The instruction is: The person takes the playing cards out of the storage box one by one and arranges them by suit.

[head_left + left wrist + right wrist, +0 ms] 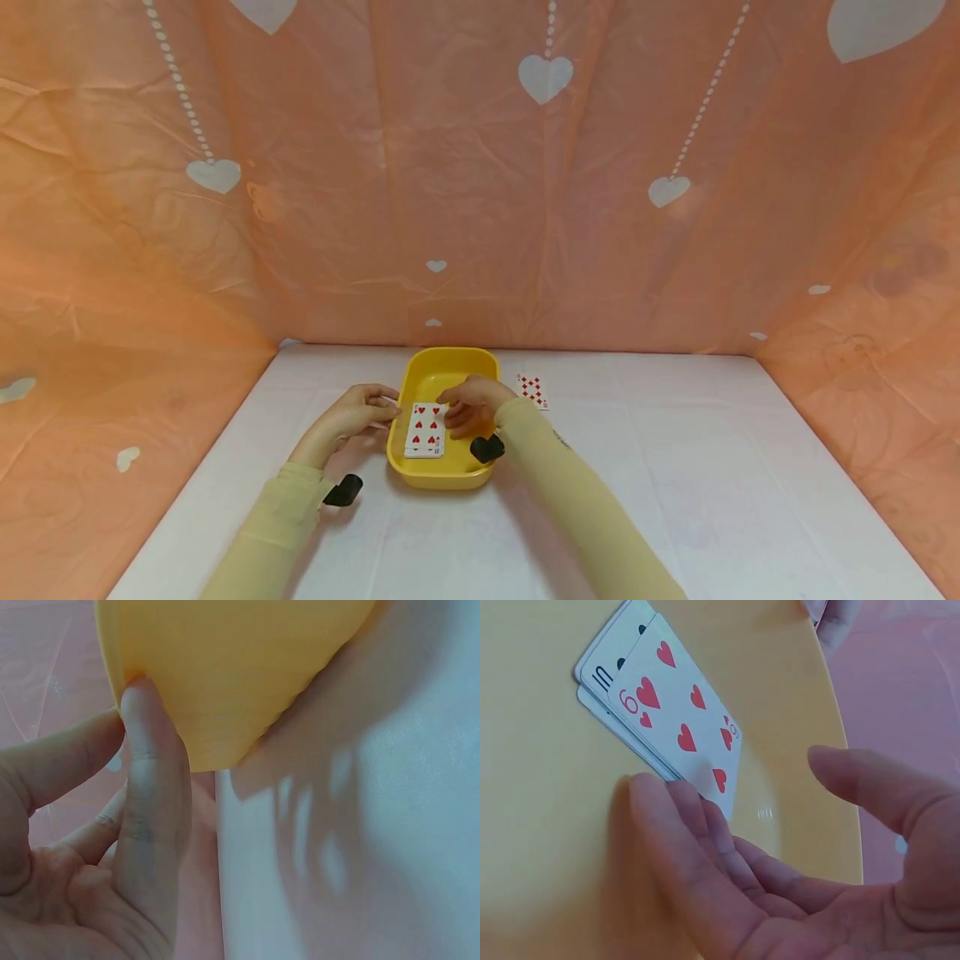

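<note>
Yellow tray (452, 362), white cards with red hearts (425, 429), white table (675, 467), peach backdrop with white hearts (375, 183).

My feeds: bright, even, warm light; soft finger shadows on the tabletop (360, 847); head view bowed at edges; wrist close-ups blurred.
</note>
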Tool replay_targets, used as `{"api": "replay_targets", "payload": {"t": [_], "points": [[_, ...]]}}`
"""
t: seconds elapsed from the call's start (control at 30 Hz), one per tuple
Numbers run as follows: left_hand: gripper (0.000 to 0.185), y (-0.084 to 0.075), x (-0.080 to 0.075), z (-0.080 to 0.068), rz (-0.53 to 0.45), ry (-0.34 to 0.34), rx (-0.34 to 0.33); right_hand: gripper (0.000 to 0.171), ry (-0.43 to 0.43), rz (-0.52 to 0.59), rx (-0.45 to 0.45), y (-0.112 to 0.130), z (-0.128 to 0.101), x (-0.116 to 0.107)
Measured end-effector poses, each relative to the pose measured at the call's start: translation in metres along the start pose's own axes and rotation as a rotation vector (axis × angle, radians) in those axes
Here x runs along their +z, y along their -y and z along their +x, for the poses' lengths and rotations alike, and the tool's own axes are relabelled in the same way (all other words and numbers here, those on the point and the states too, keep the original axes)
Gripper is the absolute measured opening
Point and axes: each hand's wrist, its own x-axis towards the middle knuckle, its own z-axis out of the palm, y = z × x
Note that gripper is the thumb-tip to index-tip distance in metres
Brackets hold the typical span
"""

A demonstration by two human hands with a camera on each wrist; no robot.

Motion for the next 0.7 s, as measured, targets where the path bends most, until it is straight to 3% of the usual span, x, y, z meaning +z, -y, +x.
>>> {"api": "replay_targets", "payload": {"t": [0.17,0.43,0.7], "points": [[0.038,-0.0019,0.0006,-0.0007,0.013,-0.012,-0.012,0.039,0.024,0.029,0.015,-0.0017,0.0040,0.0008],[0.038,-0.0017,0.0013,-0.0008,0.006,-0.007,-0.018,0.022,0.032,0.035,0.039,-0.0030,0.0061,0.0038],[0.038,0.0007,0.0008,-0.0012,0.008,-0.009,-0.010,0.013,0.016,-0.079,0.017,-0.0033,0.0072,0.0084]]}}
